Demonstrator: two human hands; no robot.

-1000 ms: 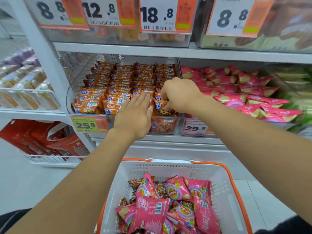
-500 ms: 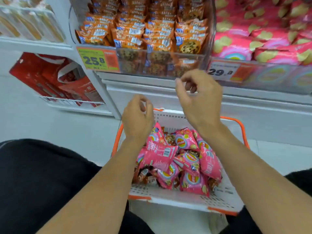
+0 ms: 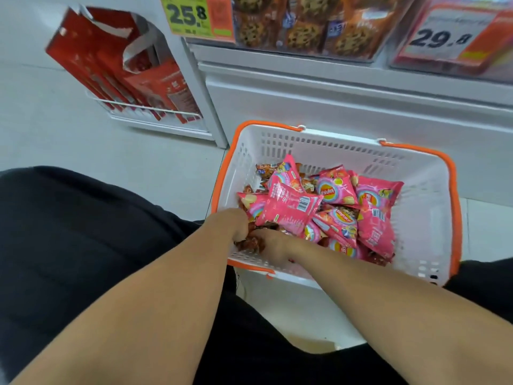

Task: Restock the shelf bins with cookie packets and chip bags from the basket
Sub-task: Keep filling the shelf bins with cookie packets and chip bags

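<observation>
Pink foil chip bags (image 3: 336,190) heaped in white plastic basket with orange rim (image 3: 422,173), on floor below shelf. Left hand (image 3: 236,226) and right hand (image 3: 273,243) reach into near corner, fingers curled round brown cookie packets (image 3: 249,243).

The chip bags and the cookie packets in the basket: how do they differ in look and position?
The chip bags are pink and puffy; the cookie packets are orange-brown and look smaller. The chip bags lie on top, fully visible; the cookie packets sit beneath them, showing only at the edges. Both hands dig among cookie packets at the near edge, not at the chip bags. Both kinds lie loose in the same white basket.
</observation>
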